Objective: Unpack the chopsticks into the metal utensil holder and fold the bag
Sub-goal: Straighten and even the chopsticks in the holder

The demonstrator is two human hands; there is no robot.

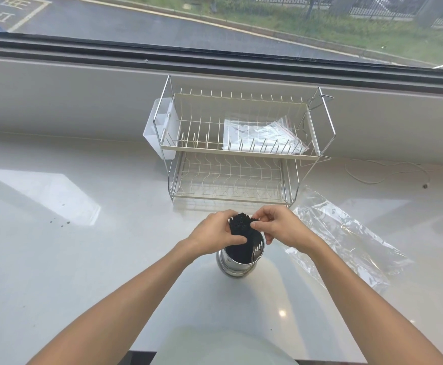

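Head cam, both hands (216, 234) grip chopsticks (240, 227), holder (237, 262)

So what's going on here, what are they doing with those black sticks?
A person is putting a bundle of black chopsticks into a metal utensil holder on the white counter. The left hand is wrapped around the bundle and the right hand pinches its top; the lower ends are already inside the holder. The empty clear bag lies unfolded on the counter to the right. Behind stands a wire dish rack with another plastic bag on its upper shelf.
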